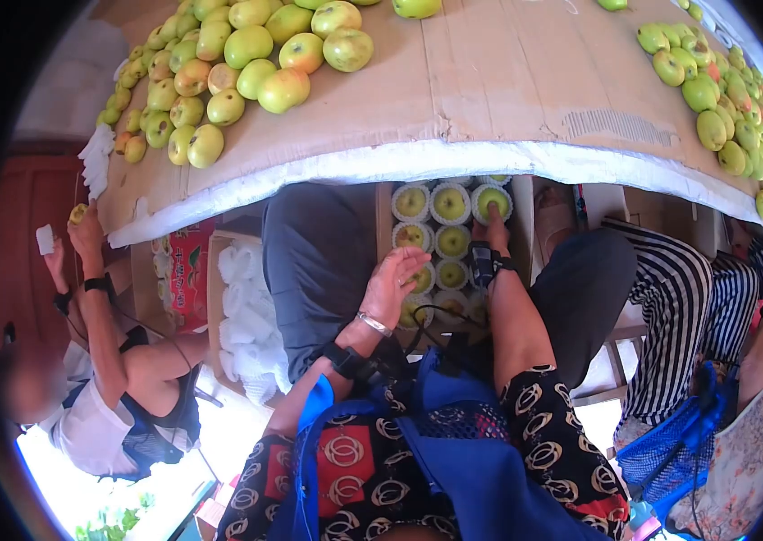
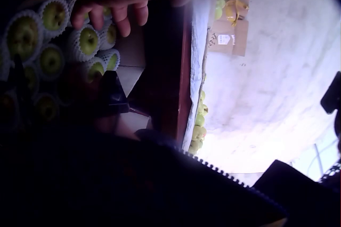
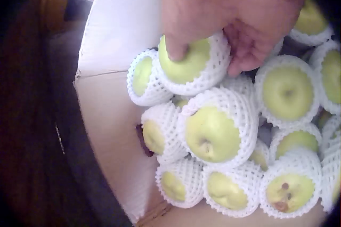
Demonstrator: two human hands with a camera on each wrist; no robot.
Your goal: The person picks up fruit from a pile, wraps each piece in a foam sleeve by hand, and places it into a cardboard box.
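Observation:
My right hand point(image 1: 495, 236) is at the far right corner of a cardboard box point(image 3: 114, 115) that holds rows of green apples in white foam nets. In the right wrist view its thumb presses on a netted apple point(image 3: 194, 67) and its other fingers curl round the far side of the net. My left hand point(image 1: 390, 285) is over the left part of the same box, palm down, fingers relaxed and holding nothing. Netted apples point(image 2: 87, 40) lie below its fingertips in the left wrist view. One netted apple point(image 3: 287, 188) near the box's edge has brown spots.
A cardboard-covered table point(image 1: 489, 90) bears loose apples in a left pile point(image 1: 246, 45) and a right pile point(image 1: 733, 108). White foam nets point(image 1: 251, 307) fill a box at my left. People sit on both sides; the left person point(image 1: 102, 370) holds an apple and a net.

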